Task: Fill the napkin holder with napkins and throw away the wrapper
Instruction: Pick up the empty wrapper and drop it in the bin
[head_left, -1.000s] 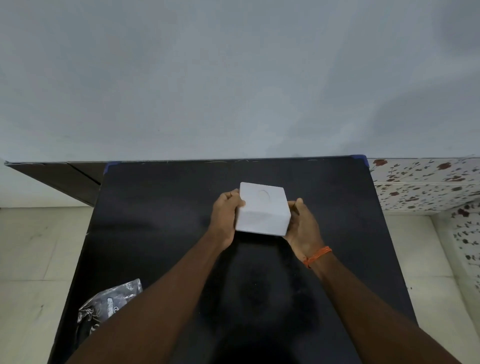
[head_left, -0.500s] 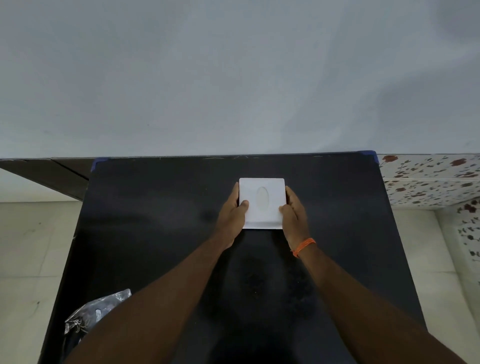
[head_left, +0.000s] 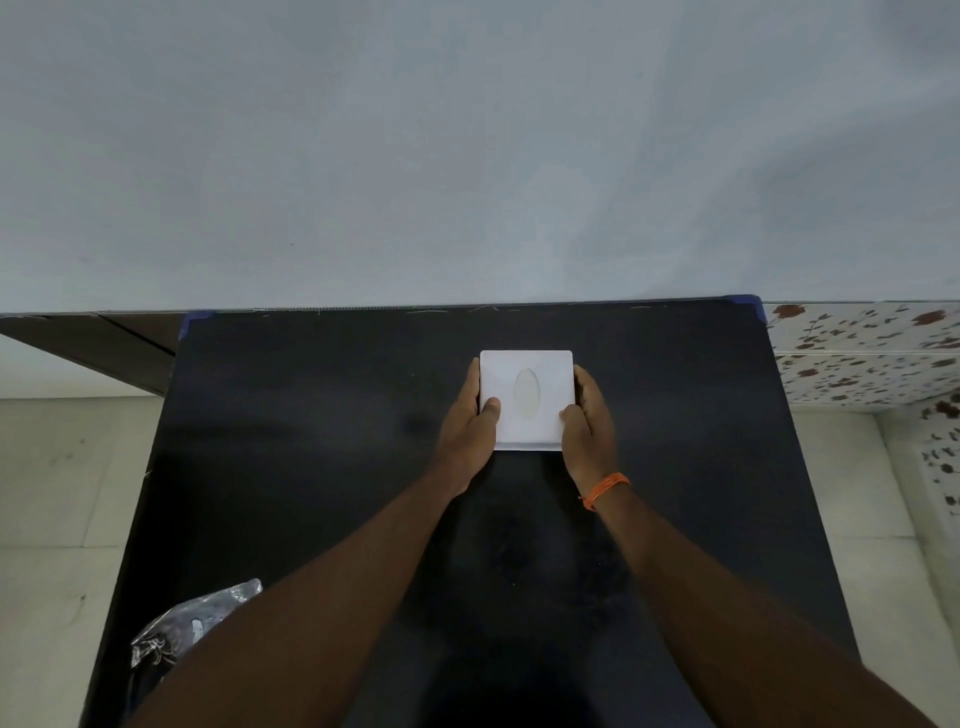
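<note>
- The white napkin holder (head_left: 526, 399) sits flat toward the far middle of the black tabletop (head_left: 311, 441), its top face turned up at the camera; the face looks nearly square, its edges square to the tabletop's edges; the oval slot in its middle runs lengthwise away from the person.
- The left hand (head_left: 470, 431) clasps the holder's left side, thumb laid over the near left corner of the top, fingers running along the side; the right hand (head_left: 589, 421) mirrors it on the right side, thumb on the near right corner; both grips are closed on the holder, one from each flank.
- Both forearms reach forward from the bottom of the view and converge on the holder; an orange band (head_left: 605, 488) circles the right wrist.
- A crumpled clear wrapper (head_left: 192, 629) lies at the near left of the tabletop, well apart from the holder; the left forearm covers part of it.
- The holder's side walls are mostly hidden by the hands; whether napkins lie inside cannot be told, though the slot perhaps shows something pale.
</note>
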